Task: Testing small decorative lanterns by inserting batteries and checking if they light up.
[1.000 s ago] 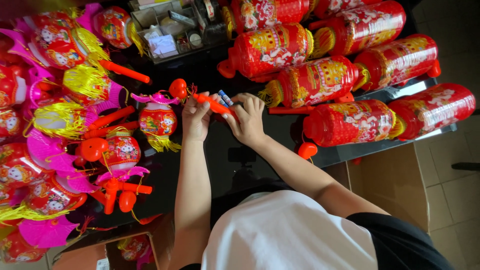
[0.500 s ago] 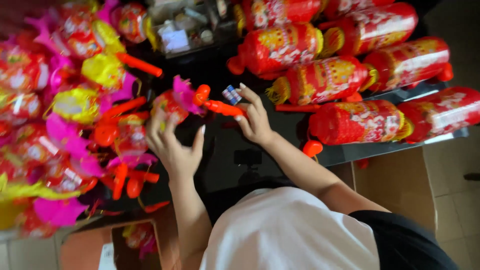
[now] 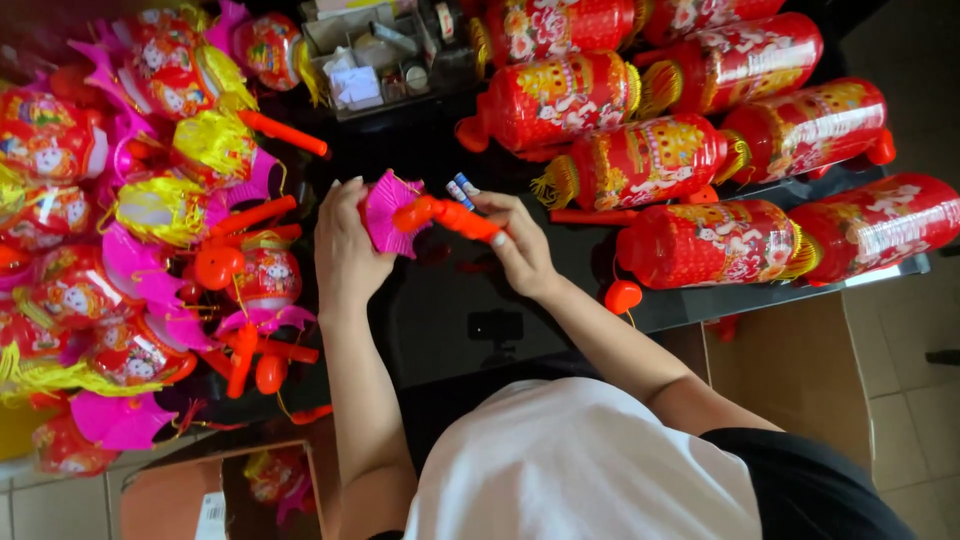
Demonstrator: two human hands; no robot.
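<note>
Black glossy tabletop point(image 3: 450, 330), crowded at both ends with festival lanterns, a bare strip down the middle where the person works. Left hand point(image 3: 345, 250): fingers curled about the magenta fan-shaped top of a small toy lantern point(image 3: 388, 212), gripping it from the left side; the lantern body itself is hidden behind the hand. Right hand point(image 3: 520, 250): thumb and fingers pinching an orange plastic handle stick point(image 3: 455, 217), which runs from the hand leftward to touch the lantern's magenta top, so the piece lies between the two hands, just above the bare strip. Small blue-and-white batteries point(image 3: 462, 189), apparently two, sit just beyond the right fingertips; whether the fingers touch them cannot be told. Right end of the tabletop: large red cylindrical lanterns point(image 3: 640, 160) with gold print and yellow tassels, lying on their sides in rows, eight counted in view, some cut by the frame. Left end: heap of small round lanterns point(image 3: 150, 200) with magenta frills, yellow fringe and orange handles, overlapping too densely for an exact count, more than ten. Far edge, centre: one clear compartment organiser point(image 3: 370, 60) holding small parts. Below the near-left corner: one open brown cardboard box point(image 3: 230, 490) containing further lanterns.
</note>
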